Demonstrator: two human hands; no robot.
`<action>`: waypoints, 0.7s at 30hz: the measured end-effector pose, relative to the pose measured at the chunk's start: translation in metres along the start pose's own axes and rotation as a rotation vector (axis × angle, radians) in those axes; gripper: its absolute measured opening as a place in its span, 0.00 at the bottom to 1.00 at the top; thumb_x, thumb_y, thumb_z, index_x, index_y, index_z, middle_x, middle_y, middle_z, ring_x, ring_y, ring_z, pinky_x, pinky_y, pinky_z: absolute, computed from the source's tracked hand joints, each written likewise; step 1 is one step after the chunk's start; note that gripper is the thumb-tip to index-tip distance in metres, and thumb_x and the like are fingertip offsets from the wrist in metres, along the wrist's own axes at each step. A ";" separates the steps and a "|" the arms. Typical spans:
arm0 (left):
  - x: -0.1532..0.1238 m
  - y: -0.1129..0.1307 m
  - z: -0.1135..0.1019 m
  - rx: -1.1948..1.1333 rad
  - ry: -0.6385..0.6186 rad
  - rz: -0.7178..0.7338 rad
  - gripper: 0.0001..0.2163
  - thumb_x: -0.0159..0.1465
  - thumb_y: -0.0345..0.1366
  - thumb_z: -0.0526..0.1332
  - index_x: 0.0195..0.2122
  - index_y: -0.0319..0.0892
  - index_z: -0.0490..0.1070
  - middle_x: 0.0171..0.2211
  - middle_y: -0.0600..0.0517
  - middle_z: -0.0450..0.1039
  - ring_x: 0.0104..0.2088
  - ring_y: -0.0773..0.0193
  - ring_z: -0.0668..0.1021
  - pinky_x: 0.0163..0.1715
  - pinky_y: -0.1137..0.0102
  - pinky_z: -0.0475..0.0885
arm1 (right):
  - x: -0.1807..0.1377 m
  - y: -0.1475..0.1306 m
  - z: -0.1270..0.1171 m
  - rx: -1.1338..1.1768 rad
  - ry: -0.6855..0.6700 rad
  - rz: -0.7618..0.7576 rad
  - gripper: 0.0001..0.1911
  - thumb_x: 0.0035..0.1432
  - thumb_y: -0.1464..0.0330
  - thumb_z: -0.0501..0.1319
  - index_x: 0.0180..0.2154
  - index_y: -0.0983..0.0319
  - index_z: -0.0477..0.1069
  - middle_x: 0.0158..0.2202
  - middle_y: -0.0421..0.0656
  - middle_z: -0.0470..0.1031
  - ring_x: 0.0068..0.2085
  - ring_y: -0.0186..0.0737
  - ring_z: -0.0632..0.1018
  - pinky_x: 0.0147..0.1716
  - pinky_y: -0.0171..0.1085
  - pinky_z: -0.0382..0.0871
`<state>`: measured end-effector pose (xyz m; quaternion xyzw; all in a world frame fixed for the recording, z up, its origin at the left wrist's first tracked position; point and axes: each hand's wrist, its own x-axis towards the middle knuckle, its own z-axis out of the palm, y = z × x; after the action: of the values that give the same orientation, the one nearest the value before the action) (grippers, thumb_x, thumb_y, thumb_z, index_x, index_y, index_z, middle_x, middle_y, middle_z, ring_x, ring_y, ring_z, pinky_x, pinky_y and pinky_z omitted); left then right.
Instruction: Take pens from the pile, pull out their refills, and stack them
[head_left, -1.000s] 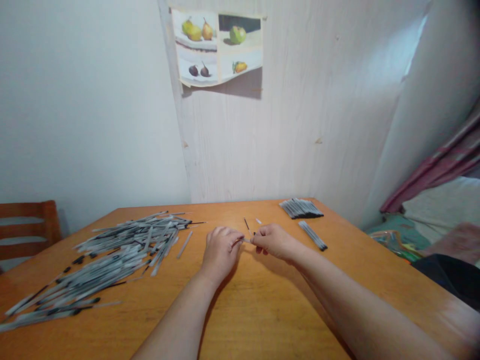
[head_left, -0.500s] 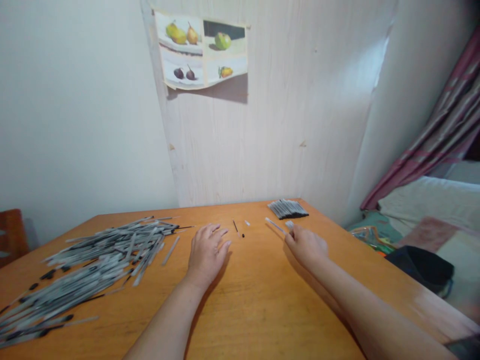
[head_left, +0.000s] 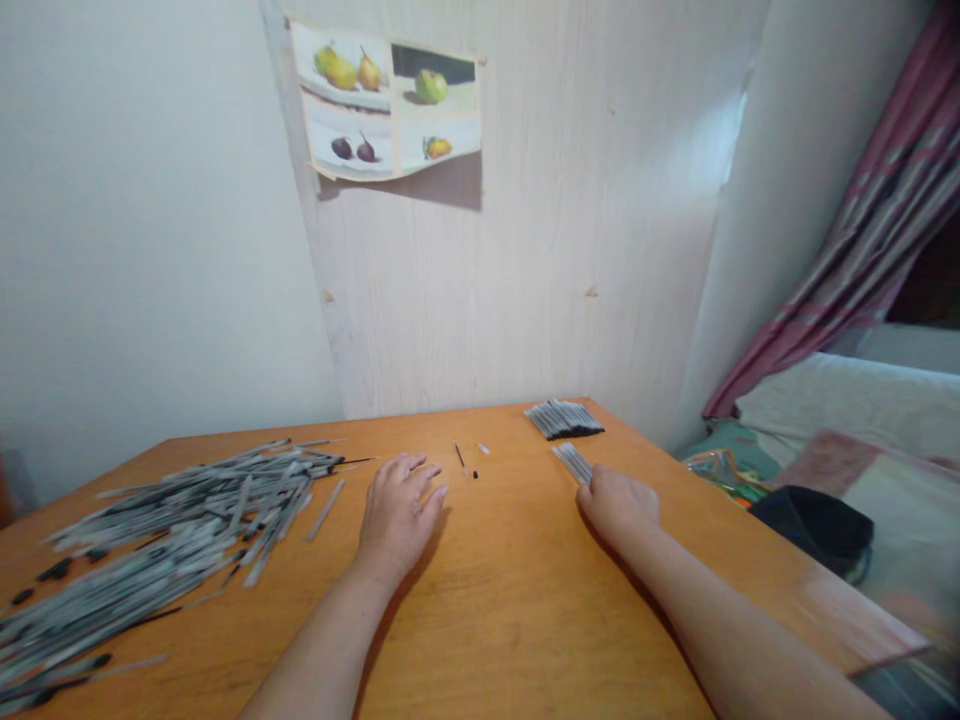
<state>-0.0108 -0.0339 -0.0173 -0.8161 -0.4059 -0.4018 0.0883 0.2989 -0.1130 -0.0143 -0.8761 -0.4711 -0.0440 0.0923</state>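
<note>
My left hand (head_left: 401, 510) hovers low over the table (head_left: 480, 610), its fingers apart and nothing in them. Just right of its fingertips lie a thin black pen refill (head_left: 460, 455), a small black cap (head_left: 475, 475) and a short clear piece (head_left: 484, 449). My right hand (head_left: 616, 500) is closed over the near end of a small row of clear-barrelled pens (head_left: 573, 460), with a pen in its fingers. Its fingertips are mostly hidden, so how many pens they touch is unclear. Behind this row sits a larger neat row of pens (head_left: 564, 419) with black ends.
A big loose heap of pens (head_left: 210, 500) spreads over the table's left side, with black caps (head_left: 56, 570) among them. One clear tube (head_left: 325, 510) lies apart from it. Beyond the right edge are a black bag (head_left: 814, 525) and a bed (head_left: 885, 420).
My right hand has brought its pen down to the small row, where the barrels now lie side by side. The left hand stays open. The whole view has shifted slightly.
</note>
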 end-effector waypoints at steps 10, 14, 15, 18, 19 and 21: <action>0.000 0.001 0.001 -0.005 -0.022 0.011 0.12 0.63 0.41 0.60 0.45 0.46 0.77 0.50 0.46 0.73 0.53 0.51 0.70 0.56 0.52 0.64 | 0.007 0.004 0.001 0.037 0.008 0.020 0.18 0.61 0.60 0.50 0.40 0.63 0.73 0.41 0.55 0.78 0.43 0.56 0.78 0.38 0.47 0.69; 0.000 0.001 0.002 -0.007 -0.027 0.007 0.12 0.63 0.41 0.60 0.45 0.46 0.77 0.50 0.46 0.73 0.53 0.51 0.70 0.56 0.53 0.65 | 0.010 0.000 0.002 0.032 0.131 -0.020 0.17 0.60 0.60 0.51 0.42 0.64 0.71 0.44 0.57 0.75 0.47 0.56 0.75 0.41 0.48 0.67; 0.000 0.001 0.002 -0.009 -0.028 0.006 0.12 0.63 0.41 0.60 0.45 0.46 0.77 0.50 0.46 0.73 0.53 0.52 0.70 0.55 0.53 0.65 | 0.012 -0.002 0.003 0.023 0.155 -0.026 0.18 0.60 0.59 0.51 0.42 0.64 0.70 0.44 0.57 0.75 0.48 0.57 0.74 0.42 0.48 0.66; 0.000 0.001 0.002 -0.012 -0.027 -0.006 0.11 0.63 0.41 0.60 0.44 0.46 0.77 0.50 0.45 0.73 0.53 0.51 0.70 0.55 0.52 0.65 | 0.020 -0.006 0.006 0.008 0.163 -0.023 0.21 0.60 0.55 0.53 0.44 0.65 0.70 0.46 0.58 0.74 0.51 0.60 0.72 0.46 0.51 0.63; 0.000 0.000 0.002 -0.011 -0.025 -0.009 0.11 0.63 0.41 0.60 0.44 0.46 0.77 0.50 0.45 0.73 0.53 0.51 0.70 0.55 0.52 0.65 | 0.023 -0.007 0.007 0.008 0.142 -0.013 0.23 0.60 0.54 0.53 0.45 0.66 0.70 0.46 0.59 0.73 0.52 0.60 0.71 0.47 0.51 0.63; -0.001 0.000 0.002 -0.008 -0.023 -0.012 0.11 0.63 0.41 0.60 0.44 0.46 0.77 0.50 0.46 0.73 0.52 0.51 0.70 0.54 0.52 0.66 | 0.029 -0.007 0.009 0.013 0.096 0.009 0.26 0.59 0.51 0.54 0.47 0.66 0.69 0.48 0.59 0.73 0.53 0.60 0.70 0.48 0.52 0.62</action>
<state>-0.0100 -0.0335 -0.0190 -0.8185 -0.4105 -0.3944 0.0780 0.3090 -0.0831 -0.0178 -0.8745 -0.4626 -0.0825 0.1206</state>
